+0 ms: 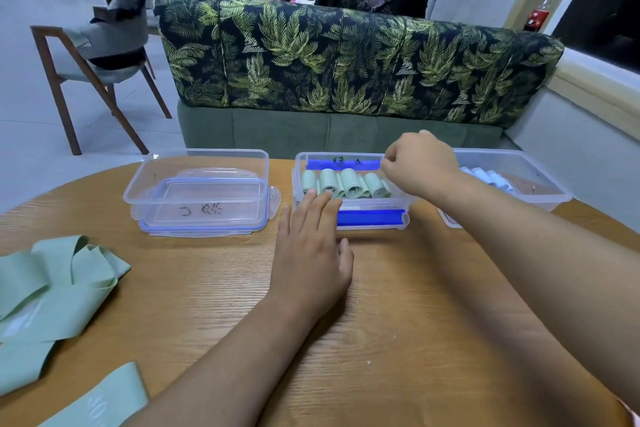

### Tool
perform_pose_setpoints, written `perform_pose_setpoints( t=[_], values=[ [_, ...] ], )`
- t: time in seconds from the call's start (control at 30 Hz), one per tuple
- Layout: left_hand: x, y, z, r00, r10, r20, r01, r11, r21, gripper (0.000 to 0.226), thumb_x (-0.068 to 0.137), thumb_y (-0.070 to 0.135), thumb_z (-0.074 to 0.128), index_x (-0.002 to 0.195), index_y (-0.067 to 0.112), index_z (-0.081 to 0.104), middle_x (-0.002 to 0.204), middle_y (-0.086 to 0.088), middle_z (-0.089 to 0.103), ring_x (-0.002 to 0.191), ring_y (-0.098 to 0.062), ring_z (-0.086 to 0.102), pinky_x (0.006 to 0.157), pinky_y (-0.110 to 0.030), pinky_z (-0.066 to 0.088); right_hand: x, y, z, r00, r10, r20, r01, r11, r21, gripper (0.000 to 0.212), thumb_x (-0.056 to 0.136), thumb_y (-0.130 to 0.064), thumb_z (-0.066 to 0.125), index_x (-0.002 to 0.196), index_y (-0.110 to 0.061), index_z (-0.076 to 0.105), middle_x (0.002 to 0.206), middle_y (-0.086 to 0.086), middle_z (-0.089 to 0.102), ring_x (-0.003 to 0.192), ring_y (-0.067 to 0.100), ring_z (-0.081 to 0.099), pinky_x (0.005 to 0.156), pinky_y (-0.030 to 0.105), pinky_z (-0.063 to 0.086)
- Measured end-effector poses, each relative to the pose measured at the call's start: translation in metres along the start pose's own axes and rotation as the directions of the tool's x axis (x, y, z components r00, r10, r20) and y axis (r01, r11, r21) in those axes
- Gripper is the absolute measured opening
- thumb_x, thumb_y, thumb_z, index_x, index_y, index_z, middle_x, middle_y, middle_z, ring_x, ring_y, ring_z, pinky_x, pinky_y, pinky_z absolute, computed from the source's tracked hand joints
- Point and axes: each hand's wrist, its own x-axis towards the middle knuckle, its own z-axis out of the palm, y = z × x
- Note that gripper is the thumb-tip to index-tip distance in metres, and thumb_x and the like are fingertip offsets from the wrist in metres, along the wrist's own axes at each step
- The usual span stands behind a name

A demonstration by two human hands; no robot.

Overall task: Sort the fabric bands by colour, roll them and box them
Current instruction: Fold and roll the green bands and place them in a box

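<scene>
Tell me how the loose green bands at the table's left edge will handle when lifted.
The loose green bands will probably be floppy: they lie folded and draped over one another on the table. Likely light, being thin flat strips. Rolled, they may spring open: the rolls in the middle box look loosely coiled.
</scene>
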Motion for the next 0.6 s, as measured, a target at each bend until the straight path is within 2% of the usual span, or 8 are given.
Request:
perform_pose_setpoints(
  t=[0.13, 0.23, 0.3, 0.47, 0.53, 0.6],
  values=[
    [-0.002, 0.002, -0.008, 0.999, 0.001, -0.044, -0.002, 1.000, -0.024, 0.058, 0.088, 0.028, 0.061, 0.145, 0.015, 0.055, 0.157, -0.001, 0.050, 0.156, -0.023, 0.034, 0.126, -0.056, 0.028, -0.029, -0.004, 0.001, 0.992, -0.065, -0.113, 0.073, 0.995, 0.071, 0.033, 0.095, -0.030, 0.050, 0.072, -0.025, 0.073, 0.072, -0.005, 0.056, 0.088, 0.027, 0.046, 0.066, 0.036, 0.034],
    [-0.012, 0.002, -0.019, 0.997, -0.016, -0.079, 0.016, 1.000, -0.010, 0.055, 0.089, 0.028, 0.057, 0.142, 0.014, 0.058, 0.153, -0.001, 0.054, 0.152, -0.023, 0.039, 0.124, -0.053, 0.030, -0.059, -0.021, 0.005, 0.970, -0.168, -0.177, 0.194, 0.971, 0.138, 0.032, 0.099, -0.038, 0.051, 0.079, -0.028, 0.075, 0.081, -0.006, 0.055, 0.087, 0.023, 0.046, 0.073, 0.038, 0.039],
    [-0.027, -0.002, -0.033, 0.994, -0.046, -0.096, 0.048, 0.999, 0.011, 0.053, 0.088, 0.028, 0.056, 0.140, 0.015, 0.059, 0.149, 0.000, 0.057, 0.149, -0.023, 0.044, 0.124, -0.051, 0.031, -0.080, -0.037, 0.008, 0.943, -0.240, -0.229, 0.288, 0.935, 0.208, 0.028, 0.099, -0.036, 0.055, 0.082, -0.029, 0.076, 0.083, -0.007, 0.058, 0.086, 0.021, 0.047, 0.078, 0.040, 0.042],
    [-0.081, -0.027, -0.087, 0.977, -0.145, -0.159, 0.169, 0.974, 0.152, 0.037, 0.087, 0.029, 0.057, 0.121, 0.020, 0.068, 0.124, 0.004, 0.066, 0.117, -0.023, 0.058, 0.108, -0.044, 0.042, -0.123, -0.090, 0.017, 0.907, -0.345, -0.242, 0.415, 0.830, 0.372, 0.034, 0.095, -0.042, 0.048, 0.085, -0.029, 0.077, 0.081, -0.008, 0.057, 0.083, 0.020, 0.046, 0.076, 0.044, 0.047],
    [-0.107, -0.039, -0.109, 0.957, -0.212, -0.196, 0.253, 0.943, 0.215, 0.027, 0.086, 0.029, 0.058, 0.110, 0.025, 0.069, 0.115, 0.009, 0.067, 0.105, -0.022, 0.060, 0.102, -0.041, 0.041, -0.137, -0.111, 0.022, 0.887, -0.398, -0.233, 0.460, 0.804, 0.377, 0.032, 0.096, -0.042, 0.050, 0.088, -0.028, 0.078, 0.084, -0.008, 0.057, 0.086, 0.021, 0.048, 0.077, 0.043, 0.048],
    [-0.136, -0.048, -0.129, 0.930, -0.285, -0.231, 0.343, 0.898, 0.274, 0.021, 0.086, 0.031, 0.060, 0.105, 0.027, 0.069, 0.111, 0.010, 0.066, 0.104, -0.020, 0.060, 0.101, -0.040, 0.038, -0.151, -0.130, 0.026, 0.863, -0.454, -0.223, 0.506, 0.777, 0.374, 0.030, 0.098, -0.042, 0.052, 0.090, -0.029, 0.078, 0.087, -0.009, 0.058, 0.090, 0.020, 0.050, 0.079, 0.043, 0.048]
  ],
)
